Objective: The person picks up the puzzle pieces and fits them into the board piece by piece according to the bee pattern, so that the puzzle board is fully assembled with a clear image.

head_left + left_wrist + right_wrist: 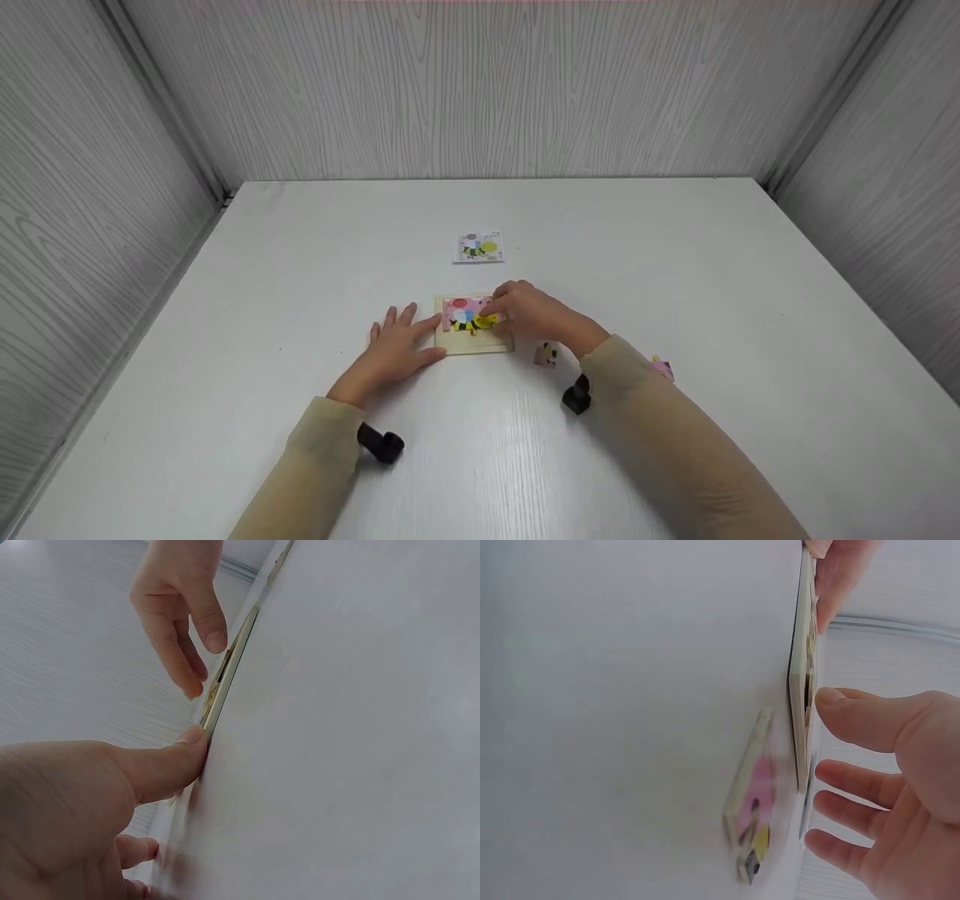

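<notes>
A small wooden jigsaw tray (pixel 472 346) lies mid-table, pink and yellow bee-picture pieces (pixel 459 318) filling its far part and bare wood showing nearer. My left hand (pixel 394 352) rests at the tray's left side, fingers spread; in the left wrist view its thumb (pixel 180 757) touches the edge. Over the tray's right side is my right hand (pixel 538 313), its fingertips close above the pieces. The right wrist view shows that hand's thumb and fingers apart, nothing pinched between them. A loose jigsaw piece (pixel 546 355) lies just right of the tray, below the right hand.
Beyond the tray lies a flat picture (pixel 480 247) of the same bee. Another pink piece (pixel 661 368) shows beside the right sleeve, partly hidden by it. Wood-grain panels (pixel 480 90) stand behind and at both sides of the white table (pixel 300 247).
</notes>
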{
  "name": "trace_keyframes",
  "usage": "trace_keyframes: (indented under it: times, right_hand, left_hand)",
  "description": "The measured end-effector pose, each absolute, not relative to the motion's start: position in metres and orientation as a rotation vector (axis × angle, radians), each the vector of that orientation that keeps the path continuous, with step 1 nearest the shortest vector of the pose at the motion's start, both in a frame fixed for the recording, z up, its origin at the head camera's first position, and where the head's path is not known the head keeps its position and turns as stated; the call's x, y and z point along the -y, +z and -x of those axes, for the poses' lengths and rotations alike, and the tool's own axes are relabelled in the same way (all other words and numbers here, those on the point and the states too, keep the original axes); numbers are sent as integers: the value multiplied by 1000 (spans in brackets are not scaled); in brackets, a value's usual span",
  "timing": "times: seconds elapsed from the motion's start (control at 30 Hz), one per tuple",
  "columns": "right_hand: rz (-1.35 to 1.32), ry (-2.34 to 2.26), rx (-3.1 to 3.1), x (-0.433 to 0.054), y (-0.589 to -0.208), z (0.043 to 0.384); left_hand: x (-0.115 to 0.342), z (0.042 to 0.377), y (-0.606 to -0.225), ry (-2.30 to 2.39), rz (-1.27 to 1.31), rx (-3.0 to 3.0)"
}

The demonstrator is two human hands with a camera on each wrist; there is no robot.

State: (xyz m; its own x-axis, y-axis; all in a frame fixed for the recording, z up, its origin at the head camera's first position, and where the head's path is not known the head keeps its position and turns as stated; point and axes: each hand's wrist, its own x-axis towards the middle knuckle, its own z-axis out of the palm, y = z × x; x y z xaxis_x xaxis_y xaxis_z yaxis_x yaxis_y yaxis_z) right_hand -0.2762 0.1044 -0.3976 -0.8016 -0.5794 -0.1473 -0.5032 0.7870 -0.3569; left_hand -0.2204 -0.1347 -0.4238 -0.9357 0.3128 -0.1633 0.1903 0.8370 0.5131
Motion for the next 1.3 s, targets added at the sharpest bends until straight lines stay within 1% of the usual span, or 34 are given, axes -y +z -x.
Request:
trace_keyframes:
  times: [0.17, 0.47, 0.63, 0.87, 1.1, 1.3]
  right_hand:
    - [853, -394, -2745, -103, -394, 272]
    - [767, -311, -2737, -103, -400, 269]
    - [788, -323, -2731, -106, -399, 269]
    - [808, -479, -2740, -120, -395, 267]
    - [881, -503, -2754, -137, -392, 259]
    - [799, -504, -2762, -149, -390, 249]
  left_hand:
    - [135, 220, -422, 743, -385, -2789]
    - [135, 220, -426, 744, -383, -2789]
    - [135, 220, -426, 746, -387, -2788]
    - [135, 221, -427, 770, -395, -2784]
    - [134, 222, -426, 755, -405, -2808]
    - [133, 221, -424, 739, -405, -2808]
